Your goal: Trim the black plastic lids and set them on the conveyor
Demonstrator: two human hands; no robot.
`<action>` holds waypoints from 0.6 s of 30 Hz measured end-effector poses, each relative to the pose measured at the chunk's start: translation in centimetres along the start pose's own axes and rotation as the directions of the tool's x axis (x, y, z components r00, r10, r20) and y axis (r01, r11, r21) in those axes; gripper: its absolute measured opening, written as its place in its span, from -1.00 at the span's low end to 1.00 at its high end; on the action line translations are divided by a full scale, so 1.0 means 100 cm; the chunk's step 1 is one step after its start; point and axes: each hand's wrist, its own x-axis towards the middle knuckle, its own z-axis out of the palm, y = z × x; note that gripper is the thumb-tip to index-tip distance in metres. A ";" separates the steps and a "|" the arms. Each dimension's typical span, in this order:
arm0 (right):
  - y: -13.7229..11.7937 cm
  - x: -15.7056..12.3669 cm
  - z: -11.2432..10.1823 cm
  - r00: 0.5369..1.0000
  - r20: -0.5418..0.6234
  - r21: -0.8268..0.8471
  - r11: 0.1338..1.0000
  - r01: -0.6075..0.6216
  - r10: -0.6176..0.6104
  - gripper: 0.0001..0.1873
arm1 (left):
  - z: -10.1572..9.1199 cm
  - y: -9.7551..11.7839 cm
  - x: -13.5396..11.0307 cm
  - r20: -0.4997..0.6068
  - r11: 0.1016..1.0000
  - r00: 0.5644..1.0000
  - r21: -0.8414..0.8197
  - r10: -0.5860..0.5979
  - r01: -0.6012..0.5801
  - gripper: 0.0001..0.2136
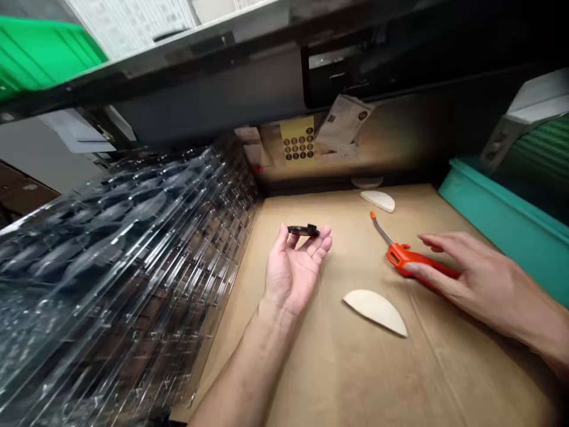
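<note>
In the middle of the view my left hand (296,273) is turned palm up, pinching a small dark curved part (303,230) between thumb and fingers. The part looks like black plastic; its exact kind cannot be made out. To the right, an orange air blow gun (402,259) with a thin metal nozzle lies on the cardboard. My right hand (471,270) is over its handle, fingers apart and not wrapped round it, the thumb at or very near the handle. Between the hands and closer to me lies a cream half-moon pad (376,311).
Stacked clear plastic trays (146,284) with dark contents fill the left side. A teal bin (511,219) borders the right. Another cream pad (377,200) lies toward the back on the cardboard sheet (338,379). Above are a dark shelf (213,89) and a green bin (48,53).
</note>
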 end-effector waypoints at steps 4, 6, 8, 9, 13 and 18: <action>-0.018 0.001 -0.003 0.988 -0.091 0.102 0.986 0.134 -0.125 -0.55 | -0.004 -0.002 0.005 -0.111 1.000 0.994 0.013 -0.013 0.015 -0.74; -0.024 -0.001 -0.002 0.981 -0.099 0.160 0.971 0.180 -0.165 -0.67 | -0.005 -0.002 0.006 -0.153 1.000 0.988 0.010 -0.019 0.020 -0.73; -0.028 -0.004 0.000 0.979 -0.088 0.218 0.955 0.200 -0.185 -0.72 | -0.005 -0.002 0.007 -0.174 1.000 0.984 0.004 -0.029 0.030 -0.70; -0.030 -0.006 0.001 0.979 -0.078 0.238 0.950 0.203 -0.189 -0.72 | -0.005 -0.001 0.007 -0.180 0.999 0.983 0.001 -0.034 0.035 -0.69; -0.032 -0.010 0.004 0.981 -0.053 0.247 0.950 0.191 -0.184 -0.72 | -0.004 -0.001 0.005 -0.198 0.998 0.978 0.000 -0.058 0.060 -0.67; -0.032 -0.009 0.003 0.987 0.018 0.231 0.961 0.153 -0.161 -0.73 | -0.003 -0.001 0.004 -0.173 0.995 0.980 0.005 -0.094 0.097 -0.63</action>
